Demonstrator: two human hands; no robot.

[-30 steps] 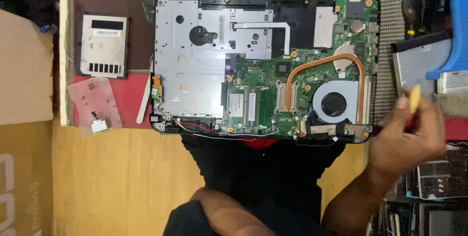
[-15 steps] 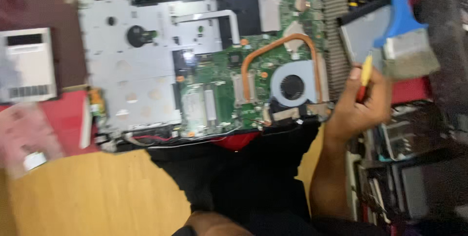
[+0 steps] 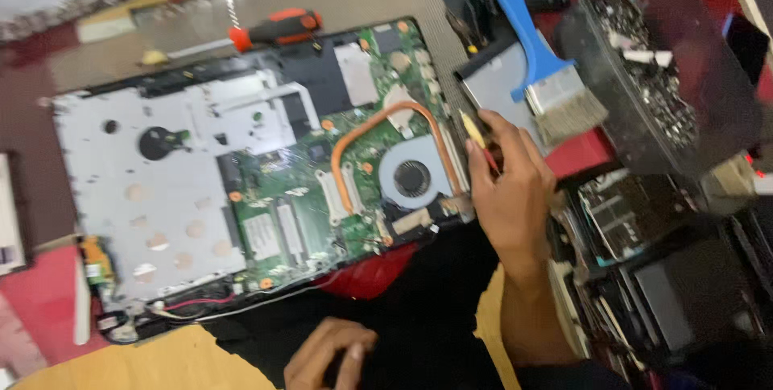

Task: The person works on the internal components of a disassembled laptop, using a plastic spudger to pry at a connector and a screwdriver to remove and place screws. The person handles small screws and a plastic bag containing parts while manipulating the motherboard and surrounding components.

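An opened laptop [image 3: 201,189] lies bottom-up on the bench, showing its green circuit board [image 3: 322,197], a copper heat pipe [image 3: 378,128] and a round fan [image 3: 412,177]. My right hand [image 3: 507,197] rests at the laptop's right edge beside the fan, shut on a thin tool with a yellow and red handle [image 3: 475,136]. My left hand [image 3: 330,354] hangs low near my lap, fingers loosely curled, holding nothing that I can see.
A blue-handled brush [image 3: 543,76] lies on a grey flat drive [image 3: 499,88] to the right. A dark tub of small screws and parts [image 3: 652,76] stands at the far right. A red-handled screwdriver [image 3: 270,29] lies behind the laptop. Stacked parts [image 3: 644,237] crowd the right side.
The view has swung right and tilted. My right hand, with the thin tool still in it, has moved in to the laptop's right edge. My left hand now shows at the bottom.
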